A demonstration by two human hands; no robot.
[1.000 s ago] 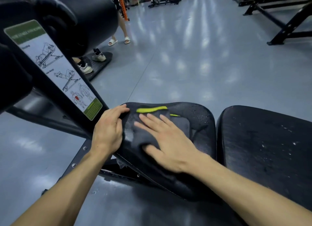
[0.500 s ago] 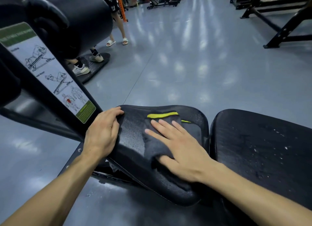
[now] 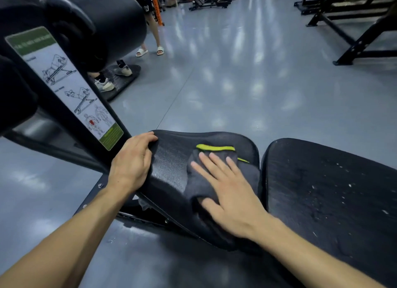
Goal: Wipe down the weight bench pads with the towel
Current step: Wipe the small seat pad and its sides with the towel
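Observation:
A black seat pad (image 3: 171, 169) of the weight bench lies in the lower middle, with a larger black back pad (image 3: 322, 191) to its right, speckled with white flecks. A dark grey towel (image 3: 194, 180) with a yellow-green stripe rests on the right half of the seat pad. My right hand (image 3: 227, 188) lies flat on the towel, fingers spread, pressing it onto the pad. My left hand (image 3: 133, 161) grips the left edge of the seat pad, fingers curled over its rim.
A black frame post with an instruction sticker (image 3: 64, 83) slants up at the left, under big black roller pads (image 3: 103, 23). Two people's legs and feet (image 3: 150, 50) stand beyond on the grey floor (image 3: 236, 83). Black rack frames (image 3: 354, 29) stand at the far right.
My right hand has slid the towel to the right across the seat pad, from its middle toward the gap by the back pad. My left hand keeps its grip on the left edge.

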